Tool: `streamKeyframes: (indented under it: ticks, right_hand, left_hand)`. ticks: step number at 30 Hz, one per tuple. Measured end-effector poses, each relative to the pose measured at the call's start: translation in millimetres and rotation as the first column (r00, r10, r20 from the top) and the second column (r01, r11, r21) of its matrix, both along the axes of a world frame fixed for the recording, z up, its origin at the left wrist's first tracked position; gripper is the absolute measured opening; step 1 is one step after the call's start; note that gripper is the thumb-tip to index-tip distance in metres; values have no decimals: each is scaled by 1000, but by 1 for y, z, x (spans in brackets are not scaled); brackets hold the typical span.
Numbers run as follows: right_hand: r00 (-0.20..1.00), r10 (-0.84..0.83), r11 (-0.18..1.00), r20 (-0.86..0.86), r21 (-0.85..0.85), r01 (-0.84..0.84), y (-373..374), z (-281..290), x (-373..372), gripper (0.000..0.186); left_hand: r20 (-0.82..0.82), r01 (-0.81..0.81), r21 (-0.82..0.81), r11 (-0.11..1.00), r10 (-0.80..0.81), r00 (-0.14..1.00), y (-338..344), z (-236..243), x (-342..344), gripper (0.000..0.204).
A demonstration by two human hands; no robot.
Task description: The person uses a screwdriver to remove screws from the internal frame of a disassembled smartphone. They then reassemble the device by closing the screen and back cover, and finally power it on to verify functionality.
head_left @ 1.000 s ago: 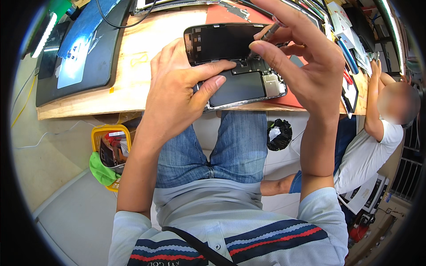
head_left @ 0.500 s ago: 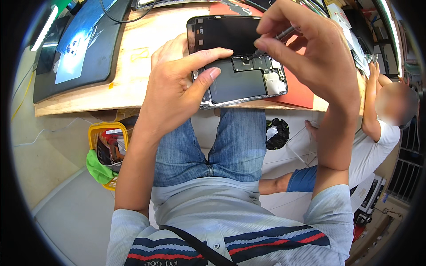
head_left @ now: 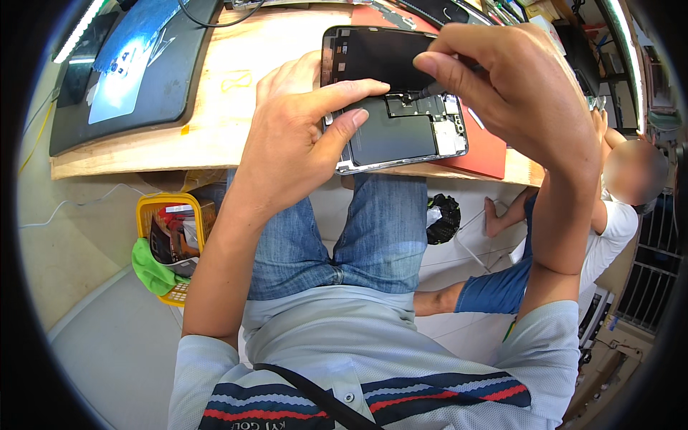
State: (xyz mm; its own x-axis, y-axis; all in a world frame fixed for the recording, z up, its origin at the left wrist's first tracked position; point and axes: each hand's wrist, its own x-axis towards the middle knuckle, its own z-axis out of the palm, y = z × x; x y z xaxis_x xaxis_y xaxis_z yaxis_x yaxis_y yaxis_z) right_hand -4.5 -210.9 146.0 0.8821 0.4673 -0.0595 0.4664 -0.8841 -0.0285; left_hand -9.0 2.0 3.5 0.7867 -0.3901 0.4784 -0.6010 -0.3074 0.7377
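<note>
An opened smartphone (head_left: 393, 140) lies at the table's front edge, its inner parts bare and its dark screen panel (head_left: 380, 57) folded out on the far side. My left hand (head_left: 301, 122) grips the phone's left side, with forefinger and thumb reaching over it and the other fingers behind the edge. In my right hand (head_left: 509, 93) is a small screwdriver (head_left: 433, 90), mostly hidden by the fingers. Its dark tip points down at the board (head_left: 412, 106) near the fold; whether it touches cannot be told.
A red mat (head_left: 484, 147) lies partly under the phone on the wooden table (head_left: 222, 136). To the left rests a black laptop-like panel (head_left: 168, 93). Below the table stand a yellow basket (head_left: 147, 211) and a black bag (head_left: 446, 218). A seated person (head_left: 609, 229) is at the right.
The phone and my left hand have shifted slightly to the right. My right hand has turned, and its fingers cover more of the screwdriver.
</note>
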Motion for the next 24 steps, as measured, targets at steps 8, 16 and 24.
streamKeyframes:
  ticks: [8, 16, 24]
  right_hand:
    - [993, -106, 987, -48, 113, 111, 8, -2, 3, 13]
    - [982, 182, 940, 49, 284, -188, -5, -3, 5, 24]
    - [989, 151, 928, -2, 344, -141, -17, -15, 1, 16]
  left_hand:
    - [29, -12, 38, 999, 11, 1000, 1, 2, -2, 30]
    - [20, -7, 58, 998, 6, 1000, 2, 2, -1, 28]
    - [11, -11, 33, 999, 11, 1000, 0, -1, -1, 25]
